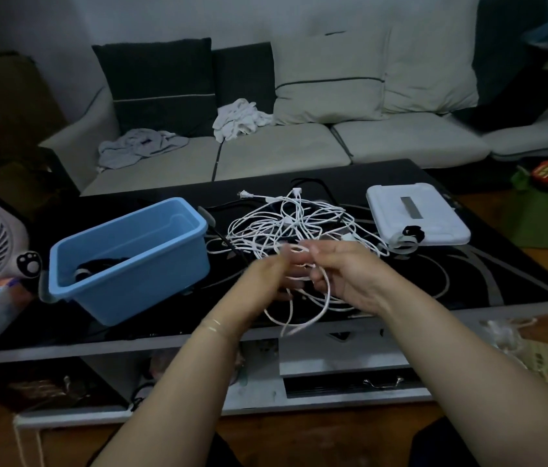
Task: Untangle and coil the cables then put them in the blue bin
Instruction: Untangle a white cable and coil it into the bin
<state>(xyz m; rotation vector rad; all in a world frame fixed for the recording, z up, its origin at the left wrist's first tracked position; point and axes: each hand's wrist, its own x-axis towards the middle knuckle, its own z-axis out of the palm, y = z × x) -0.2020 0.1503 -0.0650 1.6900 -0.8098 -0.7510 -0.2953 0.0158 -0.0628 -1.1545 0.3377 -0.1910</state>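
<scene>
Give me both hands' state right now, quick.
Left hand: blurred, fingers curled on the white cable.
Right hand: fingers curled, pinching the same white cable.

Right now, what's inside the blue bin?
A dark coiled cable with a pale band lies at the bottom of the blue bin, near its front-left corner. The bin's near wall hides part of the floor, so anything more there cannot be seen.
</scene>
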